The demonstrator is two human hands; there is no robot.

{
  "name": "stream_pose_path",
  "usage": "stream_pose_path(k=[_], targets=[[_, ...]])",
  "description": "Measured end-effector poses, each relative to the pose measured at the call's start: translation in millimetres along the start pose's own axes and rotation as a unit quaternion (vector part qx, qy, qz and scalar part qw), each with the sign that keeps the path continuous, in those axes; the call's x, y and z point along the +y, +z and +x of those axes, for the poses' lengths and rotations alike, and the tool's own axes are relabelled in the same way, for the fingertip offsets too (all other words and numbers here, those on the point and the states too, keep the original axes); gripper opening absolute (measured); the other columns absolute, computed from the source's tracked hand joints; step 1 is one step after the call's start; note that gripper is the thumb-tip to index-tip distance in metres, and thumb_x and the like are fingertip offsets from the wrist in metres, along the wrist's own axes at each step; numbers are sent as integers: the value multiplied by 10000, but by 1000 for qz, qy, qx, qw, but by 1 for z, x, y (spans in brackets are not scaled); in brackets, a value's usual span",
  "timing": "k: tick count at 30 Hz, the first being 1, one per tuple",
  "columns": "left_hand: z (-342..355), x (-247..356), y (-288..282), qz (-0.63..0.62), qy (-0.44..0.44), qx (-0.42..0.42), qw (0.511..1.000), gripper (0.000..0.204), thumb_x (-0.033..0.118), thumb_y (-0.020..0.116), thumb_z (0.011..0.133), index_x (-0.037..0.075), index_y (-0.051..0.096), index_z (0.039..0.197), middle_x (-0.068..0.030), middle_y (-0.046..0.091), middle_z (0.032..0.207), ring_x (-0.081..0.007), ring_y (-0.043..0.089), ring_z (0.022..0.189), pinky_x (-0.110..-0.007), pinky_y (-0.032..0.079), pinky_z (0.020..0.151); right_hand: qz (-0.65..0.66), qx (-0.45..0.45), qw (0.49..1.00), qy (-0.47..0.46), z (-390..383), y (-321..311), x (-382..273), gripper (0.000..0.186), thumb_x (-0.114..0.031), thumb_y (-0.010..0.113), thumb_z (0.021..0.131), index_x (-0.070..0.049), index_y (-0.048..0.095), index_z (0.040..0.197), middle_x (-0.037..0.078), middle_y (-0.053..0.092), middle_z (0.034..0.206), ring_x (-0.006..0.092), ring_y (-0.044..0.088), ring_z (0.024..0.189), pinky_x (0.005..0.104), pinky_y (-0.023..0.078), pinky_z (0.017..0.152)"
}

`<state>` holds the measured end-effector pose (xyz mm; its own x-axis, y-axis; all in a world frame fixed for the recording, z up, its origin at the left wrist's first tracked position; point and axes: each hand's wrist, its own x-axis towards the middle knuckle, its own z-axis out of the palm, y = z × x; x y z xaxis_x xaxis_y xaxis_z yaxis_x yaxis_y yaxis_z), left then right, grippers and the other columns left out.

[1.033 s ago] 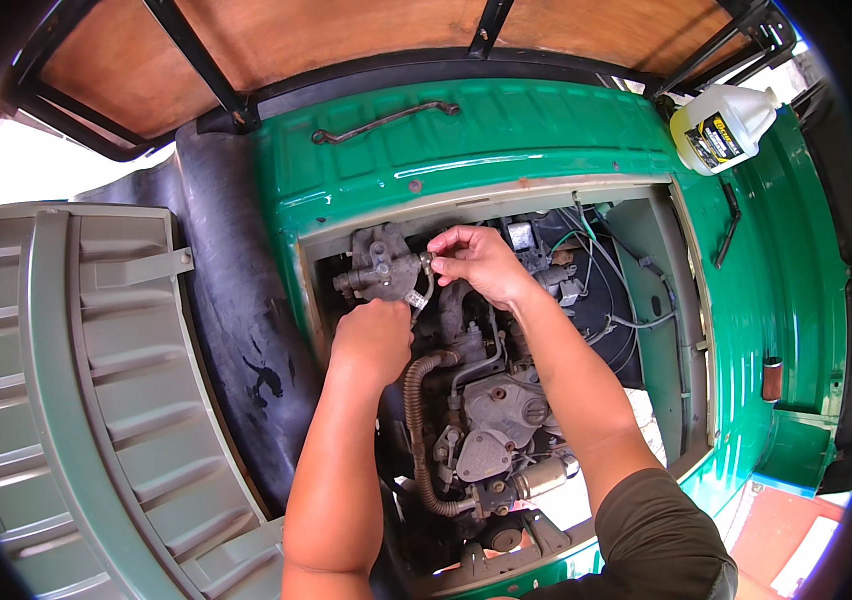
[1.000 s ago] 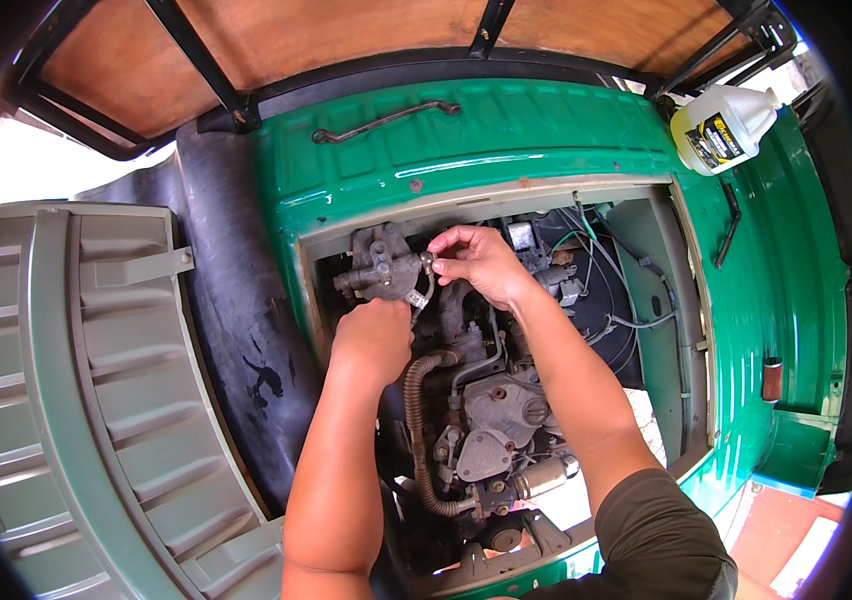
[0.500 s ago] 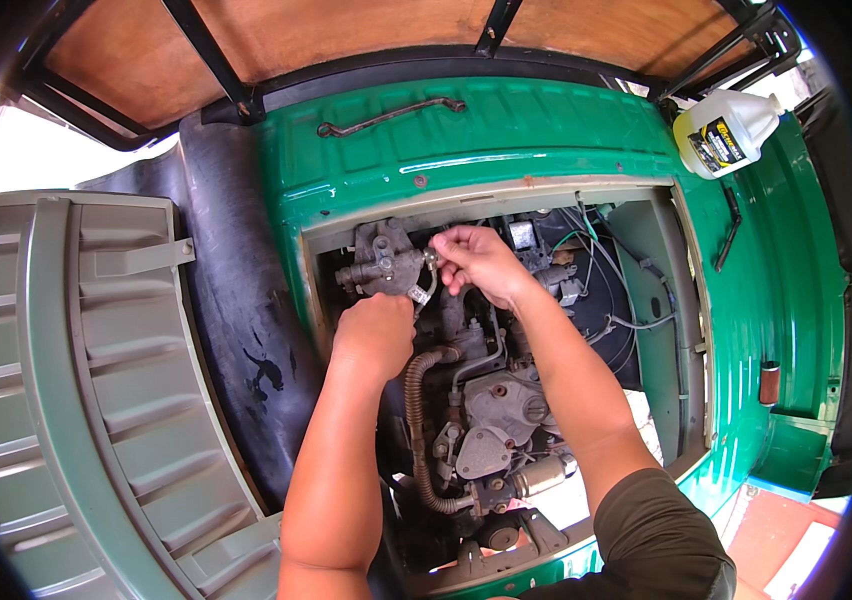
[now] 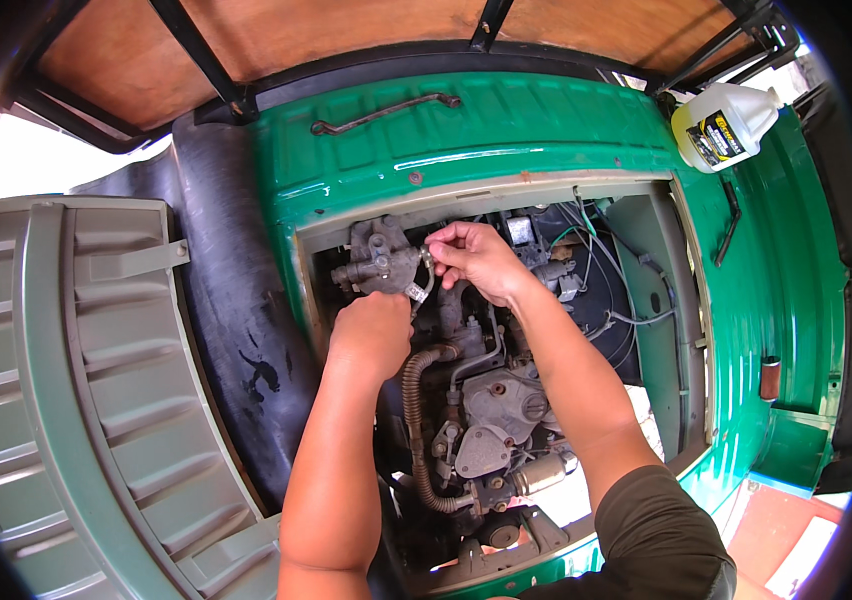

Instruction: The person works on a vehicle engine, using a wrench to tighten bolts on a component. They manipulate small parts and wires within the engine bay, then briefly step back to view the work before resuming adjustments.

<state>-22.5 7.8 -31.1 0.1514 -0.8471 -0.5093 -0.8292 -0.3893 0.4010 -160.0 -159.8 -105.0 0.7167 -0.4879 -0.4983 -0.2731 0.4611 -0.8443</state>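
Note:
Thumb and fingertips of my right hand (image 4: 478, 264) pinch a small metal fitting (image 4: 425, 256) at the end of a thin curved hose (image 4: 431, 280), beside a grey cast-metal pump-like part (image 4: 378, 250). My left hand (image 4: 371, 333) is closed just below that part, with its back toward me. A small white tag (image 4: 415, 292) on the hose shows next to its knuckles. What its fingers grip is hidden behind the hand. Both hands reach into an engine bay (image 4: 681, 330) framed in green metal.
A double-ended ring spanner (image 4: 386, 114) lies on the green panel beyond the opening. At right stand a translucent jug (image 4: 724, 128) of yellowish liquid and a small brown cylinder (image 4: 769, 381). A ribbed hose (image 4: 413, 400) runs below my hands. A ribbed grey panel (image 4: 136, 380) fills the left.
The whole view has shifted slightly. Both hands stay in nearly the same place, and my right fingers still pinch the fitting.

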Motion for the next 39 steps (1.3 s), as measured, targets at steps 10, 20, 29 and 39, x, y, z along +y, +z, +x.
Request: stream_pose_path(k=[10, 20, 29, 39], targets=[[-1, 0, -2, -6, 0, 0, 1000, 193, 184, 729, 903, 9, 706, 979, -226, 739, 933, -412, 718, 947, -516, 573, 836, -29, -8, 1000, -4, 1, 0, 0, 265, -206, 701, 1009, 31, 663, 1122, 69, 657, 930, 139, 663, 789, 281, 574, 654], [0, 3, -2, -3, -5, -4, 1000, 195, 184, 734, 899, 7, 705, 979, -225, 738, 953, -410, 716, 955, -519, 571, 838, -17, -17, 999, 33, 6, -8, 1, 272, -163, 700, 1009, 37, 671, 1191, 61, 669, 917, 137, 658, 782, 294, 575, 696], [-1, 1, -2, -1, -11, -4, 1000, 192, 187, 740, 895, 9, 706, 962, -228, 736, 930, -415, 716, 943, -518, 573, 826, 26, -31, 997, 69, 4, 2, -2, 273, -200, 690, 1018, 38, 679, 1150, 55, 676, 885, 140, 655, 753, 287, 561, 664], [0, 0, 0, -3, -2, 8, 1000, 189, 181, 737, 895, 7, 703, 963, -229, 736, 922, -417, 718, 932, -517, 574, 824, 72, -2, 997, -19, 2, 4, 0, 312, -184, 663, 1032, 42, 659, 1246, 77, 688, 956, 164, 668, 797, 317, 564, 743]])
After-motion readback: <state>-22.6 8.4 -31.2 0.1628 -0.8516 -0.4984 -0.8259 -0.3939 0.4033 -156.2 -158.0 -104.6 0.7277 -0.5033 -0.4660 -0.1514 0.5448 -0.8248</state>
